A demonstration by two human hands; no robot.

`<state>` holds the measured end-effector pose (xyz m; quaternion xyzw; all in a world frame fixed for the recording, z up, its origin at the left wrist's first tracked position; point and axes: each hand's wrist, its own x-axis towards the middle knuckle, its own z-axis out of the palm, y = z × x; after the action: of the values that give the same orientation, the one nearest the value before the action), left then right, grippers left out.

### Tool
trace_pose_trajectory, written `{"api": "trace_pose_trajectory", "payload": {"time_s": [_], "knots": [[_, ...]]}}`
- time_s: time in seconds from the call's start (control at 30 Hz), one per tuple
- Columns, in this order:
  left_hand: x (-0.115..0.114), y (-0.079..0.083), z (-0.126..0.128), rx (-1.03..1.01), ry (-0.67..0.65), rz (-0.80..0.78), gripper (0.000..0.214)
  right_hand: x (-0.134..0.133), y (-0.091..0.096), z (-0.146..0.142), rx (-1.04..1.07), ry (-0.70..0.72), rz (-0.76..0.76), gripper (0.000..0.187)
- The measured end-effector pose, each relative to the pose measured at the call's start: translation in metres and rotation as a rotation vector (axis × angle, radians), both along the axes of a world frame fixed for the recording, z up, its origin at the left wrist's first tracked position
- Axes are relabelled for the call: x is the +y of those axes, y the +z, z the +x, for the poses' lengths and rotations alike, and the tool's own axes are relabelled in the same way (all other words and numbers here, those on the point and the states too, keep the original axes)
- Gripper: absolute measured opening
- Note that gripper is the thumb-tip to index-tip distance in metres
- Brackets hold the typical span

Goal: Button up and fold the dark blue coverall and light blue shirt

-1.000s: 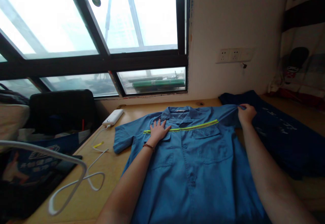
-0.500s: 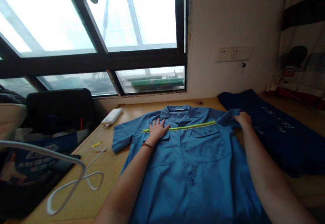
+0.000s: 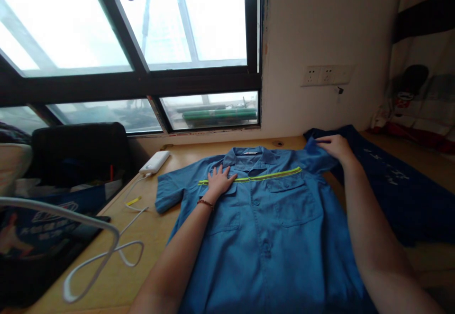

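Observation:
A blue short-sleeved work shirt [image 3: 284,247] lies front side up on the wooden table, its collar towards the window. A yellow-green strip crosses its chest above two flap pockets. My left hand [image 3: 219,181] rests flat on the chest by the left pocket, fingers spread. At the right sleeve, my right hand [image 3: 337,147] pinches the sleeve's upper edge between thumb and fingers and holds it raised off the table. My right forearm covers part of the shirt's right side.
Dark blue folded cloth [image 3: 387,186] with white lettering lies to the right. A white power bank [image 3: 155,162] with a white cable [image 3: 106,257] sits on the wooden table [image 3: 156,238] at left. Beyond the left edge stands a black chair [image 3: 81,148]. Wall sockets [image 3: 327,75] are behind.
My right hand has moved up and slightly away, lifting the edge of the right sleeve with it. My left hand stays flat on the chest.

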<state>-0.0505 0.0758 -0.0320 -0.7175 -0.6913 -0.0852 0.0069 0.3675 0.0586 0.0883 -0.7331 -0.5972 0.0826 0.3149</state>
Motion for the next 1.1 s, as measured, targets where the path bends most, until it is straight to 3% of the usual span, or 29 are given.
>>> {"api": "trace_pose_trajectory", "payload": {"time_s": [0.1,0.17,0.23,0.3,0.4,0.47,0.6,0.67,0.73,0.83,0.93,1.1], "knots": [[-0.001,0.001,0.0,-0.011,0.004,-0.006,0.069,-0.018,0.024,-0.022,0.206,0.534,-0.348,0.043],[-0.001,0.001,0.0,-0.017,0.001,0.0,0.069,-0.023,0.03,-0.033,0.321,0.665,-0.449,0.047],[-0.001,0.0,0.0,-0.019,-0.003,0.006,0.069,-0.018,0.025,-0.047,0.357,0.619,-0.414,0.047],[0.0,0.0,0.0,-0.021,-0.005,0.011,0.069,-0.004,0.009,-0.066,0.273,0.549,-0.334,0.045],[0.0,-0.002,-0.001,-0.024,-0.007,0.015,0.07,0.018,-0.033,-0.099,-0.008,0.56,-0.201,0.047],[0.001,-0.002,-0.001,-0.026,-0.012,0.015,0.07,0.028,-0.066,-0.109,-0.199,0.481,-0.213,0.056],[0.002,-0.003,-0.002,-0.025,-0.021,0.008,0.07,0.042,-0.12,-0.081,-0.39,0.116,-0.332,0.061],[0.002,-0.003,-0.003,-0.024,-0.022,0.005,0.069,0.047,-0.134,-0.058,-0.404,0.054,-0.319,0.06],[0.001,-0.003,-0.003,-0.025,-0.024,0.004,0.069,0.051,-0.138,-0.045,-0.408,0.028,-0.286,0.06],[-0.001,-0.004,-0.001,-0.04,-0.022,0.0,0.067,0.052,-0.133,-0.049,-0.439,-0.033,-0.166,0.059],[0.003,-0.002,0.0,-0.079,-0.013,0.004,0.064,0.049,-0.123,-0.075,-0.436,-0.008,-0.065,0.058],[0.027,0.02,-0.03,-0.311,0.042,0.002,0.048,0.04,-0.128,-0.124,-0.365,0.181,-0.155,0.059]]}}
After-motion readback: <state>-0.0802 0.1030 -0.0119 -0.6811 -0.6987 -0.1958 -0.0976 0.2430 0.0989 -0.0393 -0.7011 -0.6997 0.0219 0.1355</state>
